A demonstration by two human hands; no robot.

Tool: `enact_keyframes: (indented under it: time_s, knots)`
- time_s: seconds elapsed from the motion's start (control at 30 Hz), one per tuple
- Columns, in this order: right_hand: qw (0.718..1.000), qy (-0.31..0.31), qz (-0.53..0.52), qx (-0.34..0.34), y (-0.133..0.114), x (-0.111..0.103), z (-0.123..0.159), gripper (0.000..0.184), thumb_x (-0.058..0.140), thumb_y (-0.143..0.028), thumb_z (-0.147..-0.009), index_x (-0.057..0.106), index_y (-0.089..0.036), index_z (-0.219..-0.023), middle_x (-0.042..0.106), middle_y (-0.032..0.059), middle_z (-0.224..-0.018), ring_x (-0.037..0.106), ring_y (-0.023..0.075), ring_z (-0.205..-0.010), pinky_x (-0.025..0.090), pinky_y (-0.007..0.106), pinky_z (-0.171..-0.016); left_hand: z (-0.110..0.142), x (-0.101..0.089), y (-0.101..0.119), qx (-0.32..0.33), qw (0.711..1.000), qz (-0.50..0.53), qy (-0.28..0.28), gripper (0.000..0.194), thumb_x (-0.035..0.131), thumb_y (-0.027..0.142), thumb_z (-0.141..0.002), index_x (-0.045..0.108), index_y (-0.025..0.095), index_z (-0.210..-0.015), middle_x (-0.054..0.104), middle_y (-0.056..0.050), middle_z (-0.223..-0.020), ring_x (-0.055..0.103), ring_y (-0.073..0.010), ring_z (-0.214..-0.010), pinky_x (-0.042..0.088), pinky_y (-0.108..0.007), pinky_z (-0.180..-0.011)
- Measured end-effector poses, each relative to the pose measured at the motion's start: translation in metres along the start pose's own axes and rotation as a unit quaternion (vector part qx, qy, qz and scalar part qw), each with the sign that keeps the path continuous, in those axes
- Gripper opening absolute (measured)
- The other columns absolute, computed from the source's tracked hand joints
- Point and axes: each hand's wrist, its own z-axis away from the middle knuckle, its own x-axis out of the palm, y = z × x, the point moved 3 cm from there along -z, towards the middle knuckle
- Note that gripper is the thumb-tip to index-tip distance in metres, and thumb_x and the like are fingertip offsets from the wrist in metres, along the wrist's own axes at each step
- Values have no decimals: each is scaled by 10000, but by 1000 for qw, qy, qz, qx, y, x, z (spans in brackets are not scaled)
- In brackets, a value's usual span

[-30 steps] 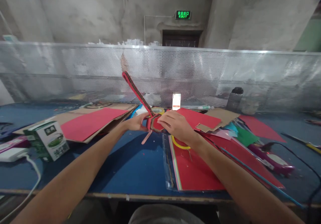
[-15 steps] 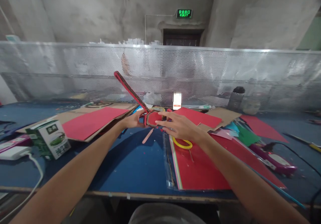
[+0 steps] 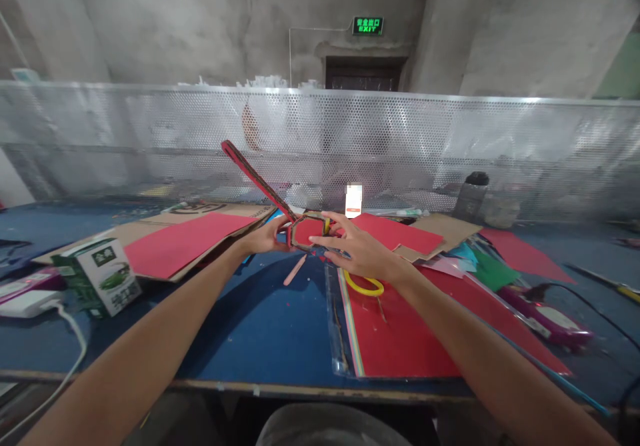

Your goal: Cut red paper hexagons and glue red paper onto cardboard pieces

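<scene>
Above the table's middle I hold a red paper-covered cardboard piece (image 3: 307,233), with a six-sided body and brown corrugated edges. From its top left a long narrow red strip (image 3: 257,181) slants up to the left. My left hand (image 3: 270,236) grips the left side of the body, its fingers partly hidden behind. At the right side my right hand (image 3: 357,249) has its fingers curved round the edge, one fingertip on the red face. Below the body a small pink strip (image 3: 295,271) lies on the table. Yellow-handled scissors (image 3: 367,289) rest beneath my right hand.
Red card on cardboard (image 3: 190,246) lies left, beside a green-and-white carton (image 3: 103,276). A packet of red paper (image 3: 400,339) covers the front right, near a purple device (image 3: 547,319). A lit phone (image 3: 353,201) stands before the perforated metal screen (image 3: 425,146).
The cardboard piece has tilted slightly, its strip's tip shifting left. My right hand's fingers have shifted a little on the body's right side. My left hand keeps its grip.
</scene>
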Motion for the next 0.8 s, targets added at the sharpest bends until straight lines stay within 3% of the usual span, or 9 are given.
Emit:
enact_keyframes:
  time_s: [0.27,0.47,0.8]
  knots:
    - [999,-20,-32,-2,4,3,1,438,534,-318,-1058,557,-358,-1493,266,95,-1670,554,255,-1341,547,475,-1076,1,-1,-3,6,1000,-9,3,827,880,226,-674,562,219,-1438,640,-133,-1405,551,-329,-1373,413,-507,-1168]
    - [999,-27,-31,-9,7,5,2,438,542,-299,-1053,562,-365,-1485,289,96,-1659,622,225,-1233,530,482,-1093,1,-1,-5,9,1000,-10,3,817,882,216,-663,580,221,-1422,637,-129,-1417,541,-320,-1385,402,-480,-1184]
    - [999,-31,-40,3,6,4,2,445,552,-293,-1048,562,-373,-1486,297,90,-1649,620,221,-1238,539,471,-1087,1,-2,-5,13,1000,-15,4,823,892,244,-660,582,208,-1422,642,-141,-1411,554,-334,-1372,416,-496,-1171]
